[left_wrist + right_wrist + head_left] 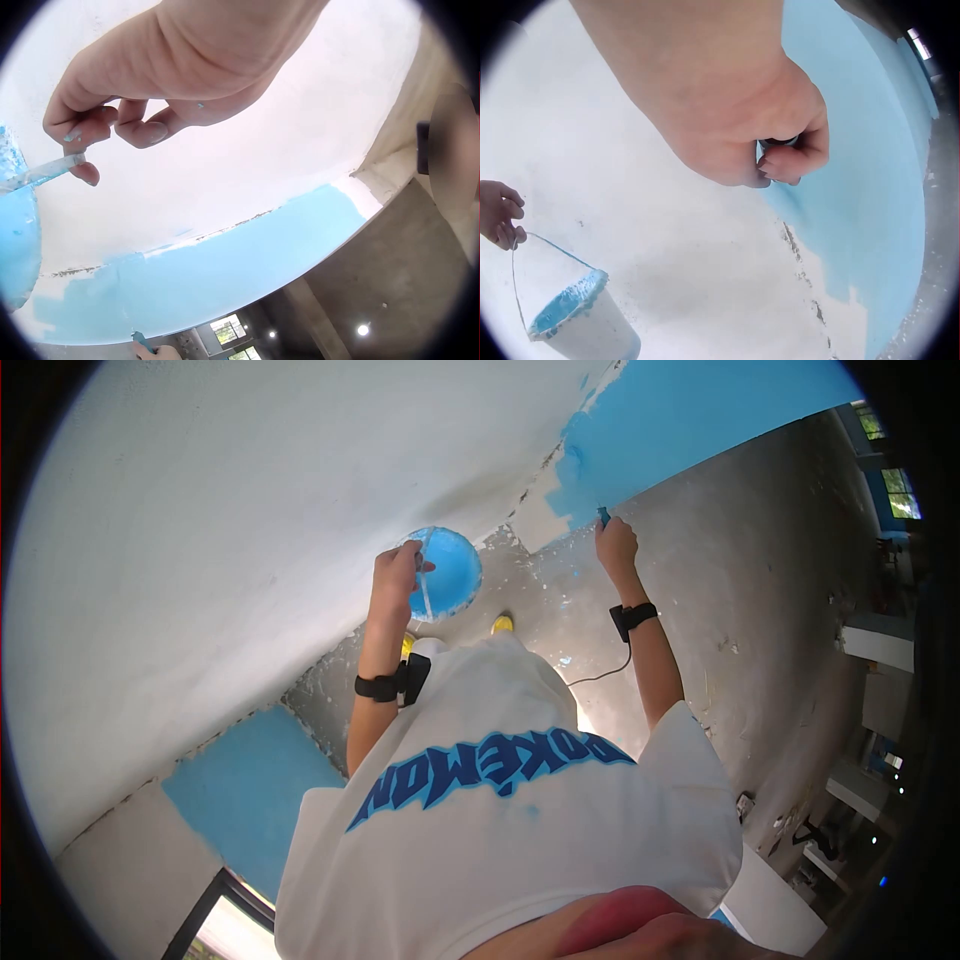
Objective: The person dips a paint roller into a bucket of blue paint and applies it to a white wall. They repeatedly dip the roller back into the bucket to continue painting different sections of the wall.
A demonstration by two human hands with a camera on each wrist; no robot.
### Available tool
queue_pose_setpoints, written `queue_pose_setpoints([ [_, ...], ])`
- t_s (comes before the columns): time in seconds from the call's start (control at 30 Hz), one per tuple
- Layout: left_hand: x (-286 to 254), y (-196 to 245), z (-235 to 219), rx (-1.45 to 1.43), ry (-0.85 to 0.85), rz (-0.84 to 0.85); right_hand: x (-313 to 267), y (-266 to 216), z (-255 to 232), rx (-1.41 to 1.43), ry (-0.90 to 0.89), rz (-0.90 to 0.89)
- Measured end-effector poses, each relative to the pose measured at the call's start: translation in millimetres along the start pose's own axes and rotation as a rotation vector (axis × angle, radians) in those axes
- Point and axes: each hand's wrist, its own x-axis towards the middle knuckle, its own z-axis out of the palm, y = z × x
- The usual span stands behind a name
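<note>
In the head view my left hand (pixel 393 580) grips the wire handle (pixel 562 250) of a white paint bucket (pixel 596 326). The bucket hangs beside the wall, with light blue paint inside and streaks of it round the rim. Curled fingers hook the handle's grip (pixel 45 172) in the left wrist view. My right hand (pixel 617 544) holds a slim blue-stained handle (pixel 604 515) close to the blue band of wall (pixel 660 440). Its dark end shows inside the fist in the right wrist view; I cannot tell what kind of tool it is.
A white wall (pixel 230 510) rises on the left, with a cracked seam bordering the blue band. Another blue patch (pixel 255 785) lies at lower left. The grey floor (pixel 740 560) carries paint specks. White blocky furniture (pixel 880 645) stands at right. A cable (pixel 605 675) runs from the right wrist.
</note>
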Motion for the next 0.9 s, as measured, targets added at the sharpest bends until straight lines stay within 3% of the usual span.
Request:
queue_pose_setpoints([
  [0.33,2.3,-10.4,-20.0,-0.062,0.181,-0.074,81.6,13.3,73.5,-0.273,-0.235,-0.218],
  [0.53,13.0,-39.8,-47.5,-0.158,0.234,-0.122,70.9,29.0,23.6,-0.23,-0.168,-0.222],
  [0.7,20.1,-46.2,-59.9,-0.199,0.277,-0.158,45.4,29.9,5.6,-0.022,-0.064,-0.004],
  [0.83,18.1,-47.4,-70.5,-0.262,0.331,-0.135,26.6,33.7,42.7,0.165,-0.06,0.074],
  [0.9,16.5,-49.6,-78.2,-0.327,0.367,-0.143,18.6,19.4,63.5,0.881,-0.344,0.475],
])
